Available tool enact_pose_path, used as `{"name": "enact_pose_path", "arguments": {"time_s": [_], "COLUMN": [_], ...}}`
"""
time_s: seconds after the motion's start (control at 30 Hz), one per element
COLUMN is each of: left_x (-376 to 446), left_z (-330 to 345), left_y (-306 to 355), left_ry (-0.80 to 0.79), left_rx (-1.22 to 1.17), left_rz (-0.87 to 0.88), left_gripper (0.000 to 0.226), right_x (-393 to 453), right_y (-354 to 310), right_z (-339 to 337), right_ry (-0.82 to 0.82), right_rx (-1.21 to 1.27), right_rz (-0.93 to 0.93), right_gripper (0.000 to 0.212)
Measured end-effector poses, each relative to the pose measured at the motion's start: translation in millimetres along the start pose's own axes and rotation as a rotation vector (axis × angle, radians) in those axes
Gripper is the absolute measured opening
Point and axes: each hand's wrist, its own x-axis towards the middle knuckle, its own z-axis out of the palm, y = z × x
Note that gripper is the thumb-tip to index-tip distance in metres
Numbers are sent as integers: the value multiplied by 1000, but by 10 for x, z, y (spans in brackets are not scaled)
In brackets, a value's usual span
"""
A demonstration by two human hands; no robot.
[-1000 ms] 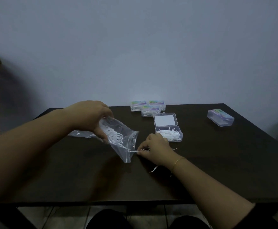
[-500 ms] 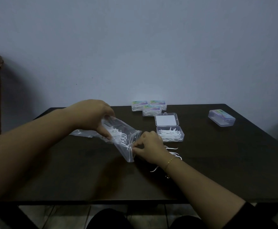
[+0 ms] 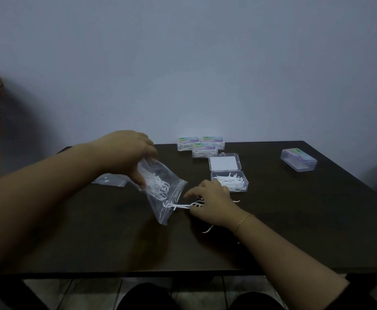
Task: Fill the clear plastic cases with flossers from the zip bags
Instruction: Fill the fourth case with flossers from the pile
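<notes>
From the head view I saw the left hand (image 3: 127, 153) at centre left of the frame, fingers curled down over the upper end of a clear zip bag (image 3: 163, 193) and gripping it so it hung tilted, mouth toward the lower right. White flossers (image 3: 157, 186) were bunched inside the crinkled film. The right hand (image 3: 209, 203), just right of the bag's mouth, had its fingers bent and pinched a flosser (image 3: 182, 206) that reached from the mouth to its fingertips; its index finger was lifted loosely.

Just above the right hand, the open clear case (image 3: 230, 182) sat on the dark worktop (image 3: 294, 220), its tray partly filled with flossers and its lid (image 3: 224, 162) laid flat behind it. Loose flossers (image 3: 207, 229) lay on the worktop under and beside the right wrist. Three closed filled cases (image 3: 202, 145) clustered at the back edge near the wall, touching one another. Another closed case (image 3: 299, 162) stood well apart at upper right. A flattened second bag (image 3: 109, 180) lay behind the left hand.

The worktop's near edge ran across the lower frame, and its right half offered broad bare surface. The cases were rigid, rounded rectangles with coloured labels; the worktop looked smooth and faintly glossy.
</notes>
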Motion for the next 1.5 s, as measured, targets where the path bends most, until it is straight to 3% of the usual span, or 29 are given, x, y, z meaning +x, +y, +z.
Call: {"name": "enact_pose_path", "arguments": {"time_s": [0.23,0.67,0.87,1.07,1.17,1.33,1.5], "left_x": [22,-3,-29,-79,-79,-73,-98], "left_z": [-23,48,90,160,198,206,180], "left_y": [42,-11,-36,-98,-94,-80,-130], "left_ry": [20,90,116,82,73,101,121], "left_rx": [61,-133,-225,-243,-267,-313,-342], "left_rz": [43,-62,-97,-130,-141,-135,-156], "left_gripper": [80,74,70,70,72,69,71], "right_x": [2,52,111,83,68,113,138], "right_y": [-18,-64,-82,14,1,-84,-86], "right_z": [15,3,73,3,-14,53,82], "right_ry": [-1,41,107,78,76,0,46], "right_rx": [-12,61,47,40,102,-22,-27], "right_rz": [-34,32,45,101,88,32,37], "right_gripper": [33,55,21,13,18,50,29]}}
